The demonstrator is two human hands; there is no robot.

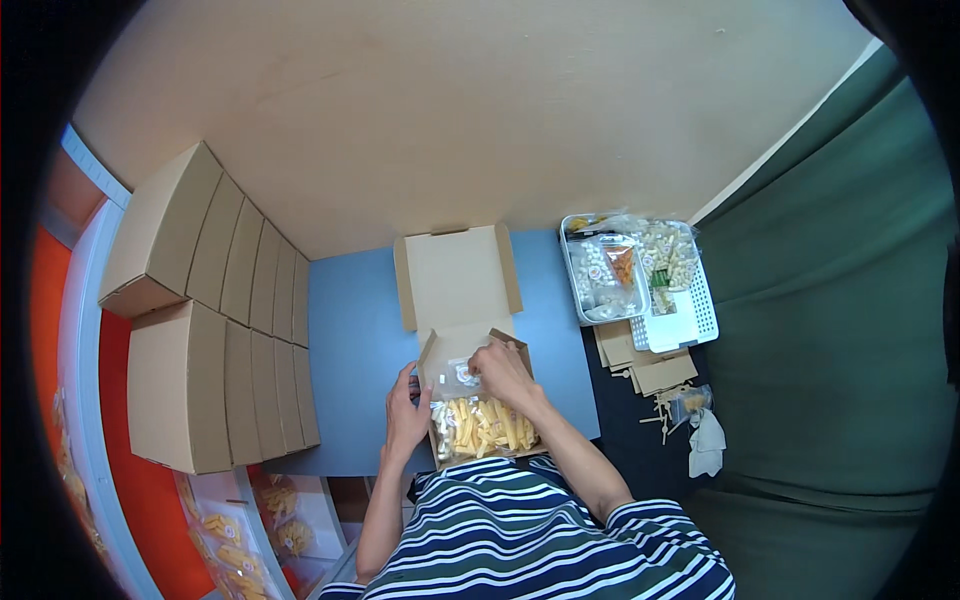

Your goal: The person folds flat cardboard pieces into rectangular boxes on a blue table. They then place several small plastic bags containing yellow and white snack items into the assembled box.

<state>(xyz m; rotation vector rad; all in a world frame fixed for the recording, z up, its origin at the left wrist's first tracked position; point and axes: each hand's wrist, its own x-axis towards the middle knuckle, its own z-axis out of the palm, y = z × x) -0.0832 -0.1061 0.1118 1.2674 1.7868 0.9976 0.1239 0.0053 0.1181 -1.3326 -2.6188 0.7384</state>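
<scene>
An open cardboard box [461,283] lies before me on the blue-grey table, its lid folded back away from me. In its near part is a clear bag of pale yellow sticks [483,425], with white pieces along the left side. Behind these lies a clear plastic bag [450,379] with a round label. My left hand [405,415] holds the box's left wall, thumb at the inner side and fingers outside. Inside the box, my right hand [503,374] reaches down with curled fingers pinched at the labelled bag; its fingertips are partly hidden.
Closed cardboard boxes [165,385] stand stacked at the left. A white basket [650,335] and a clear tub of bagged pieces sit at the back right. Cardboard scraps [665,374] and a white cloth [707,445] lie below. Shelves at lower left hold bagged yellow pieces [238,560].
</scene>
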